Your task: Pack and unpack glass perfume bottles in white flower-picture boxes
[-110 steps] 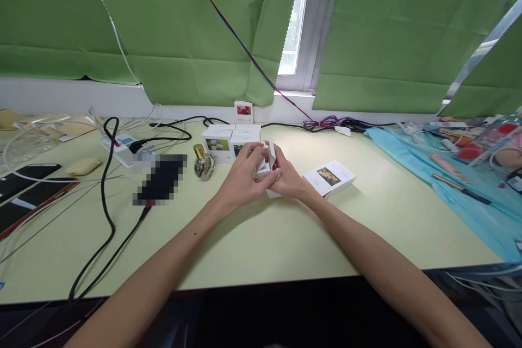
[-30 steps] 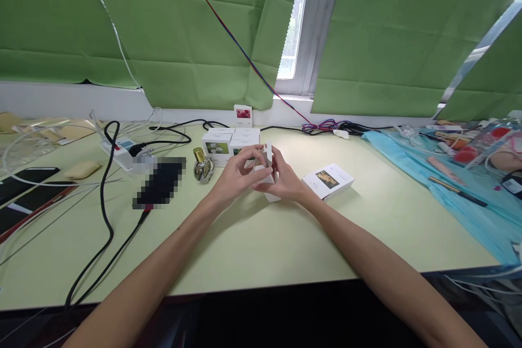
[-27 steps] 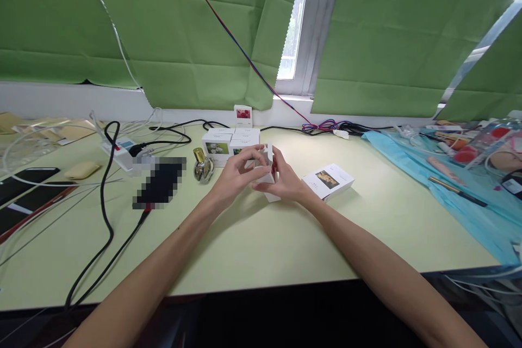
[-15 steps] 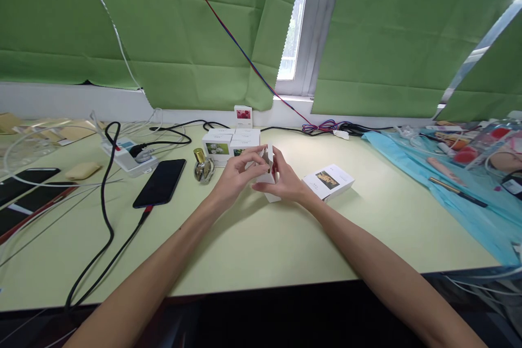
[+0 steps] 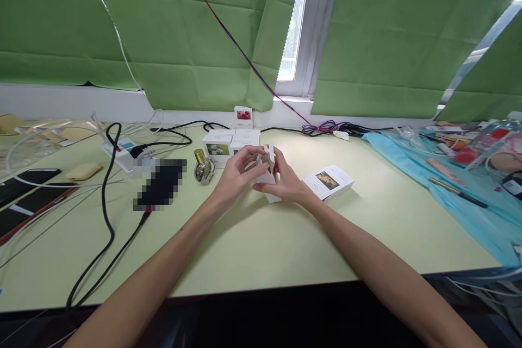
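Observation:
In the middle of the table a small white carton (image 5: 273, 198) stands partly hidden between my two hands, with an upright flap at its top. My right hand (image 5: 286, 181) is wrapped around its right side, thumb across the front. My left hand (image 5: 236, 174) has its fingers bent over the top of the carton, thumb and fingertips at the flap; whether they also pinch something inside is hidden. Just left of that hand is a glass perfume bottle (image 5: 204, 170) with a gold cap. Another white carton (image 5: 334, 180) with a yellow flower picture lies beside my right wrist.
Behind my hands are several stacked white cartons (image 5: 217, 148), and a carton with a red picture (image 5: 243, 117) stands by the wall. To the left are a blurred-out phone (image 5: 160, 185), black cables (image 5: 106, 206) and a power strip (image 5: 124, 157). Blue plastic sheeting (image 5: 440, 190) covers the right side.
The left fingers have shifted slightly at the carton's top. Both hands and the carton otherwise stay in place.

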Tool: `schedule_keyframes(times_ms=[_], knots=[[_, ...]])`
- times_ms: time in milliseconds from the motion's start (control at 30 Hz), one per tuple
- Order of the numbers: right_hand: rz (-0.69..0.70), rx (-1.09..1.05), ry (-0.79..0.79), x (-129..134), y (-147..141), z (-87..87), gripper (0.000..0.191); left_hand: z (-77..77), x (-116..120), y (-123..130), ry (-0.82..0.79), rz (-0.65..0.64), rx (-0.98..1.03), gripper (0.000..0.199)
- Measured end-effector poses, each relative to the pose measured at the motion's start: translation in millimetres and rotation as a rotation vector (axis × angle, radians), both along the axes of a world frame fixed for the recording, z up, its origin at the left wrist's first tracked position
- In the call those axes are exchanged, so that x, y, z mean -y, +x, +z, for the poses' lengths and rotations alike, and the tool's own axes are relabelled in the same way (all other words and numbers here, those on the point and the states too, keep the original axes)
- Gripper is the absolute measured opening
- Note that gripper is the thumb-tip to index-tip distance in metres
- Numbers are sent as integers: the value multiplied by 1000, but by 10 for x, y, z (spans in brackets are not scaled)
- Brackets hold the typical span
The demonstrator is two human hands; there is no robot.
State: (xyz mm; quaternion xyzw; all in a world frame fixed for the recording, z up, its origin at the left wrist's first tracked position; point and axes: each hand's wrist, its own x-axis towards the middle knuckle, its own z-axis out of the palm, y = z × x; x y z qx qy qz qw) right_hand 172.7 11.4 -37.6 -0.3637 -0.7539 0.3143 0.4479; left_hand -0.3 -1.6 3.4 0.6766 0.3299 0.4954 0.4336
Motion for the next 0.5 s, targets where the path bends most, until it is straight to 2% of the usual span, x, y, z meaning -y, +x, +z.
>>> schedule_keyframes(times_ms=[133,300,500], knots=[[7,-35,-16,6,-5,-3,108,-3,10,29,27,-1,-31,35],[39,-86,-34,29,-3,6,100,-29,60,72,178,87,-253,42],[2,-100,-13,21,-8,-5,105,-44,79,76,231,153,-380,42]])
